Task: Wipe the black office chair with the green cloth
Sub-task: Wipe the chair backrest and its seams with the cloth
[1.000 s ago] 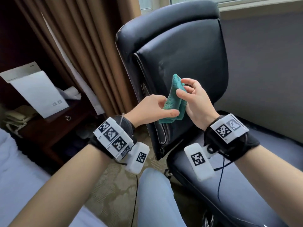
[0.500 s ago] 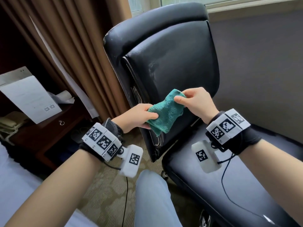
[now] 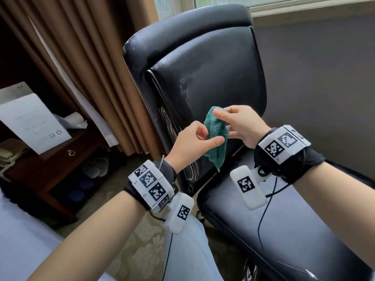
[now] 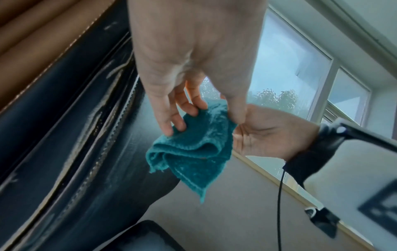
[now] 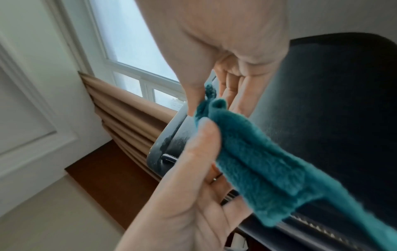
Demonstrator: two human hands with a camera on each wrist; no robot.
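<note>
The black office chair [image 3: 205, 78] stands in front of me, its worn backrest upright and its seat [image 3: 284, 220] at the lower right. A small green cloth [image 3: 216, 142] hangs folded in the air before the lower backrest. My left hand [image 3: 213, 136] pinches the cloth's middle between thumb and fingers. My right hand [image 3: 222, 118] pinches its top edge with the thumb. In the left wrist view the left fingers [image 4: 169, 122] and thumb hold the cloth [image 4: 193, 152]. In the right wrist view the cloth [image 5: 257, 169] runs from the right thumb down past the left thumb [image 5: 206, 135].
Brown curtains [image 3: 85, 57] hang left of the chair. A dark wooden desk [image 3: 50, 159] at the left carries a paper sheet [image 3: 30, 120] and a phone, with slippers [image 3: 95, 167] beneath. A window and grey wall [image 3: 324, 88] lie behind. My knee [image 3: 188, 250] is below.
Half a second ago the cloth was stretched sideways between my hands. The hands have since come together, and the cloth now hangs folded and upright.
</note>
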